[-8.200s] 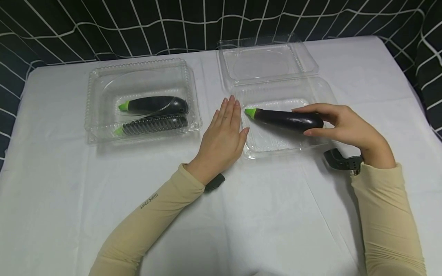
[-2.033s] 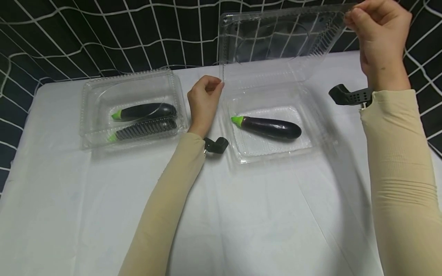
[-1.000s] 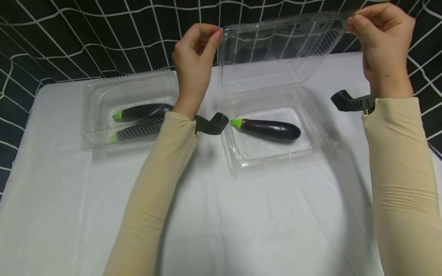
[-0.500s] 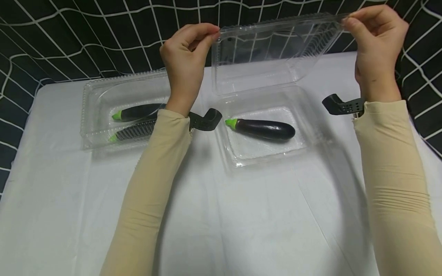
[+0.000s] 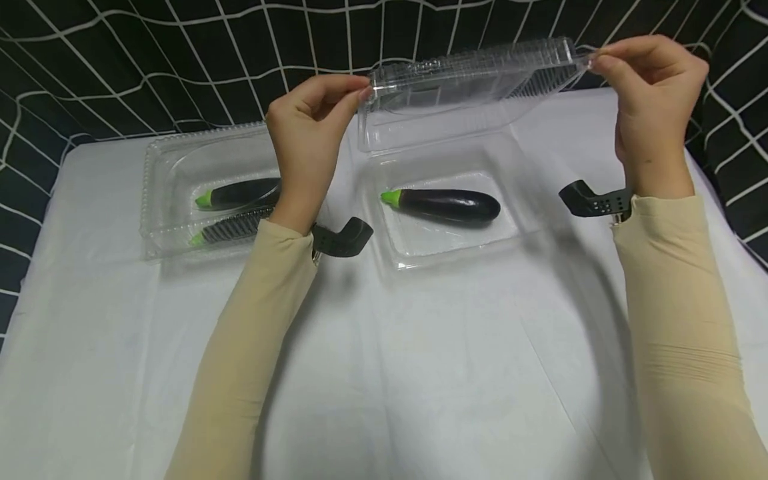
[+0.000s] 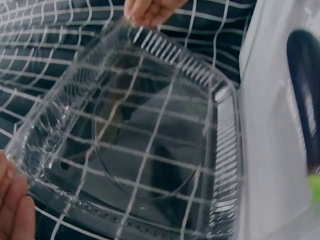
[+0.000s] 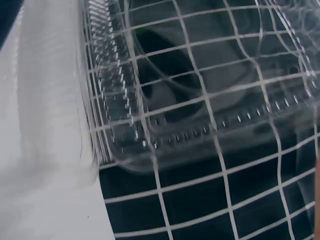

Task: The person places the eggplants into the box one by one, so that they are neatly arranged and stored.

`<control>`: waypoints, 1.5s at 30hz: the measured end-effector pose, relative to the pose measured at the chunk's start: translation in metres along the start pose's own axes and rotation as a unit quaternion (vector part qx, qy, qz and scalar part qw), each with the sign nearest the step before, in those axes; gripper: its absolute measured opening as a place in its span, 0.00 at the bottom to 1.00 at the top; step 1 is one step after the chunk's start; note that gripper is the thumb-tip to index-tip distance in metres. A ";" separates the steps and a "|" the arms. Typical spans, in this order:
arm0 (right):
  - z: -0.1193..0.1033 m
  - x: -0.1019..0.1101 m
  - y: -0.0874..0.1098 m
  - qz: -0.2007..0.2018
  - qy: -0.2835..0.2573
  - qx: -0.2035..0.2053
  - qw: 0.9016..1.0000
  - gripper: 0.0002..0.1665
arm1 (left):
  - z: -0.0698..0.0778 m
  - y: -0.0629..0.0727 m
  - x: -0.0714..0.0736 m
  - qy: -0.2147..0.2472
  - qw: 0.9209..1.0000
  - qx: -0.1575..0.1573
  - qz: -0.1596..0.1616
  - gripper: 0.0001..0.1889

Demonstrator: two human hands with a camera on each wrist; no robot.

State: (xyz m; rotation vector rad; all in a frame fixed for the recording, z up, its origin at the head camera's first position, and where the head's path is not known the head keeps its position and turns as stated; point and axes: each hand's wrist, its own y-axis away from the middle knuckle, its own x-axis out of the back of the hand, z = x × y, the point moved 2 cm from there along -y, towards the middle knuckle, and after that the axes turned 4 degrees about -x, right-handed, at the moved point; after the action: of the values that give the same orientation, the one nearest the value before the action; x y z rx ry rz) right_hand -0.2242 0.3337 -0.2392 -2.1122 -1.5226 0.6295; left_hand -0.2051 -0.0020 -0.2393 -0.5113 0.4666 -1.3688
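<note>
A clear plastic clamshell box stands on the right side of the table, its lid (image 5: 474, 80) raised and tilted above the base (image 5: 420, 243). One dark eggplant (image 5: 450, 205) with a green stem end lies in that base. My left hand (image 5: 312, 127) pinches the lid's left corner between thumb and fingers. At the opposite corner, my right hand (image 5: 657, 100) pinches the lid's edge. The left wrist view shows the inside of the lid (image 6: 150, 125), with fingers at two of its corners. In the right wrist view only a sliver of skin shows at the right edge.
A closed clear box (image 5: 168, 163) on the left contains two eggplants (image 5: 237, 193), partly hidden behind my left forearm. White cloth covers the table (image 5: 456, 373). A dark curtain with a white grid (image 5: 198, 60) hangs behind it.
My right hand has let go of the eggplant and raised the lid. My left hand has gone from lying beside the box to pinching the lid's left corner. The lid now tips forward and down.
</note>
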 end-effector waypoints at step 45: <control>0.014 0.046 0.112 -0.057 -0.005 -0.205 0.977 0.05 | -0.024 0.113 0.018 -0.083 0.990 -0.047 -0.102 0.06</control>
State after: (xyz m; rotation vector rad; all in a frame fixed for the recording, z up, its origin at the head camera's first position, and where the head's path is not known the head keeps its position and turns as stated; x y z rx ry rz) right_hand -0.1359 0.3469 -0.3227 -2.2910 -1.8946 0.3017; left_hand -0.1272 -0.0075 -0.3258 -0.7614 0.3520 -1.4907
